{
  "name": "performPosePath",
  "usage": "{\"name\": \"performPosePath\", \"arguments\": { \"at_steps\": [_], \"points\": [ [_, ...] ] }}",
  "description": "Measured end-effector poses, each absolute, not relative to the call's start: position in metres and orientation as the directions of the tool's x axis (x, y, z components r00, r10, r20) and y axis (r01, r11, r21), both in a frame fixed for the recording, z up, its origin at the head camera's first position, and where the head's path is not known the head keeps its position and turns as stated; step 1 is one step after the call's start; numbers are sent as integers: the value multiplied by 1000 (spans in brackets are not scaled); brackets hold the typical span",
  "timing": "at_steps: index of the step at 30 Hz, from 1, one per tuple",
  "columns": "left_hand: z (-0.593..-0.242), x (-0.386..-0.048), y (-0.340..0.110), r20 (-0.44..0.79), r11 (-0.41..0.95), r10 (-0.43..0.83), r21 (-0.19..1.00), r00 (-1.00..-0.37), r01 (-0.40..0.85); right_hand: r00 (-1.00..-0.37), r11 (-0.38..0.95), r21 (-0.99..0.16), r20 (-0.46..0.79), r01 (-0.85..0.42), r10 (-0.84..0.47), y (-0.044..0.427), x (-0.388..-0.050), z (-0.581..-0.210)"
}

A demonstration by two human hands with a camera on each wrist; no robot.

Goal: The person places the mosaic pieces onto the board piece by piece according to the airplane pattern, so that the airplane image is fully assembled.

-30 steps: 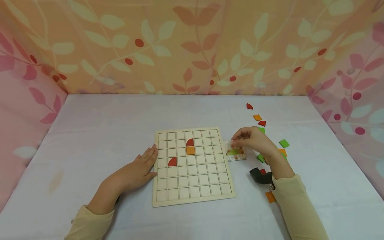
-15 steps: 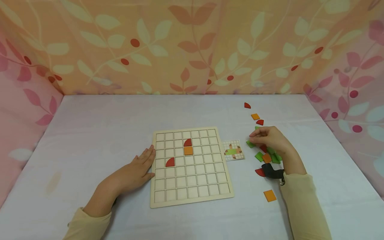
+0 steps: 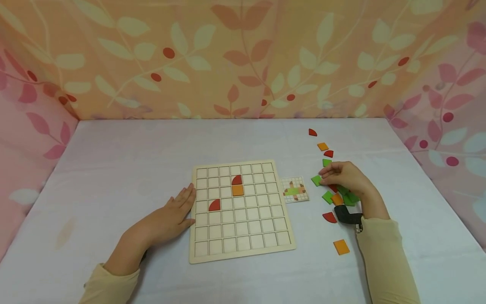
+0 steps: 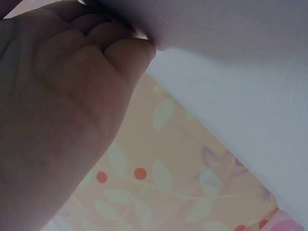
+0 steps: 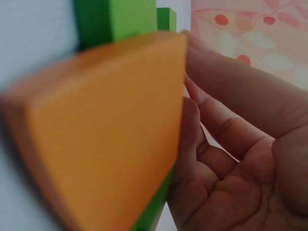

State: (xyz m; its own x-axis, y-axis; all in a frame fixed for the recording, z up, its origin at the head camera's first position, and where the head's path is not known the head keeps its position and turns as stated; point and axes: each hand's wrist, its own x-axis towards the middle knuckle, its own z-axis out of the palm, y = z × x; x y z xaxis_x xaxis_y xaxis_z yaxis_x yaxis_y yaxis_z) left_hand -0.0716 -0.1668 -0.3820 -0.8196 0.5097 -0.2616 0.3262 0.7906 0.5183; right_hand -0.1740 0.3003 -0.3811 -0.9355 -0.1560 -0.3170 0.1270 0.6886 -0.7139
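My left hand [image 3: 167,221] lies flat with straightened fingers against the left edge of the wooden grid board [image 3: 243,255]. On the board are a red quarter-round [image 3: 237,180], an orange square [image 3: 237,190] touching it below, and another red quarter-round [image 3: 214,205] lower left. My right hand [image 3: 349,179] hovers low over the loose pieces, fingers loosely bent, tips beside a green square [image 3: 316,180]; nothing shows held. In the right wrist view an orange piece [image 5: 110,125] hides part of the fingertips of that hand [image 5: 231,125]. Only my left palm [image 4: 72,91] shows in the left wrist view.
A pattern card [image 3: 295,190] adjoins the board's right edge. Right of it lie loose green, red and orange pieces, including a red quarter-round [image 3: 329,217] and an orange square [image 3: 341,247]. A black wrist mount [image 3: 346,214] hangs beside the pile. Patterned cloth walls surround the table.
My right hand has moved right, off the pattern card and over the loose pieces, uncovering the card. My left hand has stayed at the board's edge.
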Motion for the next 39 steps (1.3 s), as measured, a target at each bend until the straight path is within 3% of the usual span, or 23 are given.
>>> {"name": "performPosePath", "arguments": {
  "at_steps": [14,39],
  "points": [
    [-381,-72,-166,-256,785,516,524,-817,332,-927,702,-710,-291,44,-237,296,-174,-381],
    [-382,-73,-167,-258,783,518,527,-816,330,-956,631,-770,-246,93,-160,296,-173,-377]
  ]
}}
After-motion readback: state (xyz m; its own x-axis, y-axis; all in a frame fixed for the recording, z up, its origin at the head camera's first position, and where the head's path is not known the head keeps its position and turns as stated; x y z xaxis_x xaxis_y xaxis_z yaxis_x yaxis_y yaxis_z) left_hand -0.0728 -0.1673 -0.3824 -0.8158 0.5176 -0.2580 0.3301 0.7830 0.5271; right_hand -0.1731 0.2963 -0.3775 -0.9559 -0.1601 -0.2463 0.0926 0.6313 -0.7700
